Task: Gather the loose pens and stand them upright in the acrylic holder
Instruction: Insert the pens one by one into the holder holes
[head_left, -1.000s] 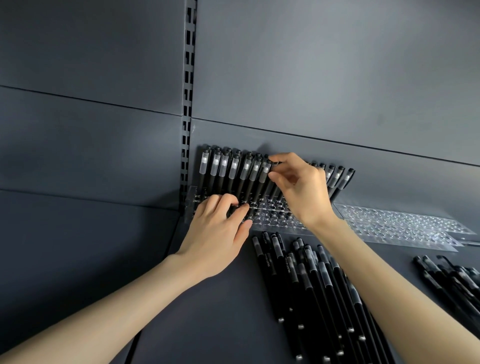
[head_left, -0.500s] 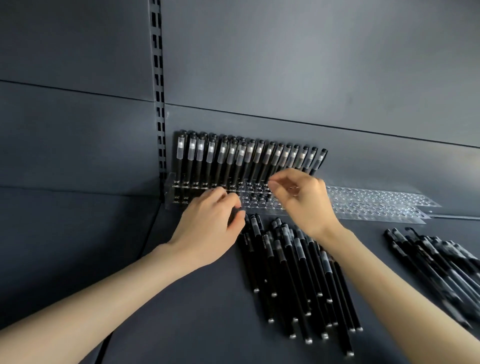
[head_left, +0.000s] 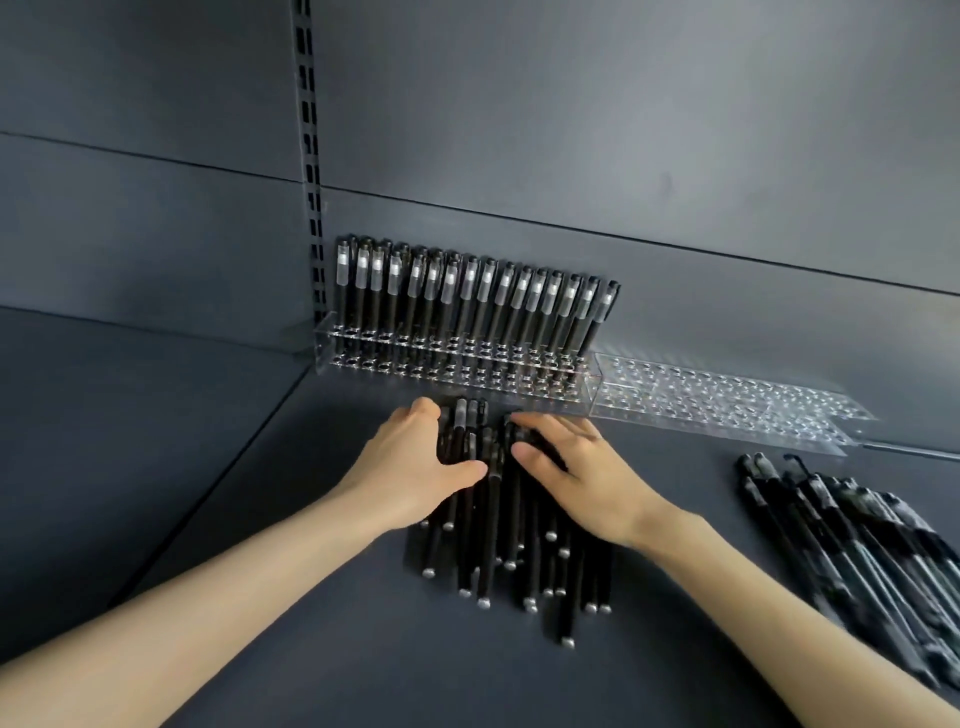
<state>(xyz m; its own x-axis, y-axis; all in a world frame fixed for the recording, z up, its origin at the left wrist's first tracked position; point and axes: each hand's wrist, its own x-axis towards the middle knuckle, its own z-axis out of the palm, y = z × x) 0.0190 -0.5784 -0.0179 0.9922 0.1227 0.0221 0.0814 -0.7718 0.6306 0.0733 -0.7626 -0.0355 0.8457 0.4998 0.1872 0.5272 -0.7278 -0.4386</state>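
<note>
A clear acrylic holder (head_left: 584, 392) stands against the back wall, with a row of black pens (head_left: 467, 296) upright in its rear holes. In front of it lies a pile of loose black pens (head_left: 498, 545), caps toward the holder. My left hand (head_left: 410, 467) is on the pile's left top end, fingers curled down over the caps and thumb laid across the barrels. My right hand (head_left: 582, 478) covers the pile's right top end, its fingers bent over pens with the thumb pointing left. The fingertips of both hands are hidden among the pens.
A second acrylic holder (head_left: 727, 402) with nothing in it lies to the right of the first. Another heap of black pens (head_left: 862, 551) sits at the right edge. A slotted shelf upright (head_left: 310, 156) runs up the back wall. The grey shelf seam (head_left: 234, 467) runs at the left.
Both hands have come down from the holder onto the loose pile. My right hand left the standing pens, and the view has shifted so the holder sits higher.
</note>
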